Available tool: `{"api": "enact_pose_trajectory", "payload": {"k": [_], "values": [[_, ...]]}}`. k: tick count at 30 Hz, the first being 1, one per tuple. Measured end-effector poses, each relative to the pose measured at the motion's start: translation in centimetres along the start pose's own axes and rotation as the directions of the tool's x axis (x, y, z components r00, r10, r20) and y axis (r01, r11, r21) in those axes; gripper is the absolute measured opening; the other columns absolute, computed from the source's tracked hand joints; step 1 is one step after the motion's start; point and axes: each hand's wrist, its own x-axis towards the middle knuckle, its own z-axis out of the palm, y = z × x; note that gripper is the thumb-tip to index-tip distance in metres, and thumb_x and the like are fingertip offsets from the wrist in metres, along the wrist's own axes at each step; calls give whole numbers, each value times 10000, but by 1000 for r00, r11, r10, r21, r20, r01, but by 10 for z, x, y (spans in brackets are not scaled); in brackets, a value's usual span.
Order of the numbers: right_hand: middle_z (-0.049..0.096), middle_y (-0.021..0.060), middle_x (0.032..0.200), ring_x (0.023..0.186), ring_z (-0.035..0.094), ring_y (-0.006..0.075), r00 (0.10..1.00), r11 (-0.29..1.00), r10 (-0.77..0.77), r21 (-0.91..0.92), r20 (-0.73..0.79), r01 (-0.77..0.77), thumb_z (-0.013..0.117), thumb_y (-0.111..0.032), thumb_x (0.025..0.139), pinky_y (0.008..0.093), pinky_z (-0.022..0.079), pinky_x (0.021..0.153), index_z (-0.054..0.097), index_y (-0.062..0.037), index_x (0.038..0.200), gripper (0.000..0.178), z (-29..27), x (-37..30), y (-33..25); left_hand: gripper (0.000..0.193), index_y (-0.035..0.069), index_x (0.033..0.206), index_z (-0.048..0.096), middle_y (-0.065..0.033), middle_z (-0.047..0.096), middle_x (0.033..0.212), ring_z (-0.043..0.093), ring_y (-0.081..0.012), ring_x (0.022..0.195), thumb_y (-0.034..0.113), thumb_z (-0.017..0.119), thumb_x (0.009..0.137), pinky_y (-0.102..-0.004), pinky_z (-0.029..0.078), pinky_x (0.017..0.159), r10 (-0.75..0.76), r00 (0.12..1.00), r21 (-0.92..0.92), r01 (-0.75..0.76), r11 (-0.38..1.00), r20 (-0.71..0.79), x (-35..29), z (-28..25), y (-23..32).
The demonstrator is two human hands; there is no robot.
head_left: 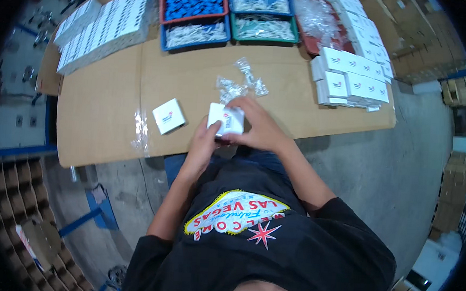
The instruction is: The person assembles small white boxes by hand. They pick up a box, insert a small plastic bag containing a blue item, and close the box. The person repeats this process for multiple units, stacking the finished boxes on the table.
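Note:
A small white box (227, 120) is held between both hands at the table's near edge. My left hand (203, 141) grips it from the left, thumb on its printed top face. My right hand (256, 124) is closed round its right side, fingers curled over the far edge. Something dark shows beneath the box, too little of it to name. Another white box (169, 116) lies flat on the cardboard, left of my hands. Just beyond them are several small clear plastic bags (229, 87) with contents I cannot make out.
Cardboard (102, 103) covers the table. At the back stand a red bin of blue pieces (194, 2), a blue bin (195, 35) and a green bin (265, 29) of white packets. White boxes are stacked at far left (109, 26) and right (354, 81). Clear bags (318, 17) fill a red tray.

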Motion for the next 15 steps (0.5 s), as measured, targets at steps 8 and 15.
{"api": "enact_pose_trajectory", "payload": {"k": [8,15], "values": [[611,175,1301,1239,578,351,958,986,65,-127,-278,-104,882,-253,735,425,478,1038,696,-77,1193,525,-30,-59,34,576,27,1561,356,-144,603,1365,664,-204,1123,363,464,1106,-353,538,958,-77,983,131,55,990,165,2,23,-2],[611,165,1260,1271,522,381,650,686,-73,-511,-756,-518,869,-292,734,518,392,1092,706,-90,1167,505,-126,-74,87,557,39,1578,342,-148,577,1421,659,-203,1110,285,486,1099,-310,512,962,-41,992,370,-7,929,122,5,11,-15]]}}
